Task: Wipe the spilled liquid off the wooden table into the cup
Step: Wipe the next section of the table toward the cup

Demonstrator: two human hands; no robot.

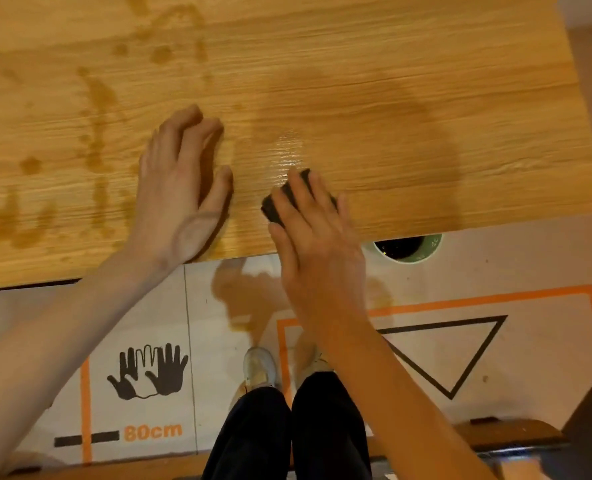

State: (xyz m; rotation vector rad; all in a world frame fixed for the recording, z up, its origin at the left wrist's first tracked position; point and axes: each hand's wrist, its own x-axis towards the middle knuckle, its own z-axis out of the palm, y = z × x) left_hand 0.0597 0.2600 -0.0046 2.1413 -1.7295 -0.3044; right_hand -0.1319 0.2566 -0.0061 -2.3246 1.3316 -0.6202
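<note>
Forearms fill the foreground, w/ legs and shoes (260, 367) below on a marked floor mat (530, 341). Right hand (317, 244) lies flat over a dark sponge (289, 199), fingers spread and pressing down on it, not curled round; the sponge peeks out past the fingertips and the thumb side. Left hand (180, 188) rests palm-down on the table (356, 64), fingers open, holding nothing, near the sponge but apart.

Spill (97, 109): brown streaks and drops mostly beyond and outboard of the left fingers; a wet sheen (289, 147) sits just ahead of the right fingertips. Cup (407, 248) is below the table's near edge, toward the little-finger side of the right hand, dark liquid inside, rim partly hidden by the edge.

Judgement: wiping in progress, much left. To do it well: keep the sponge flat w/ even pressure, pull liquid toward the edge right above the cup, not beside it, since some looks to have stained the mat. Slow strokes, then work the far streaks over.
</note>
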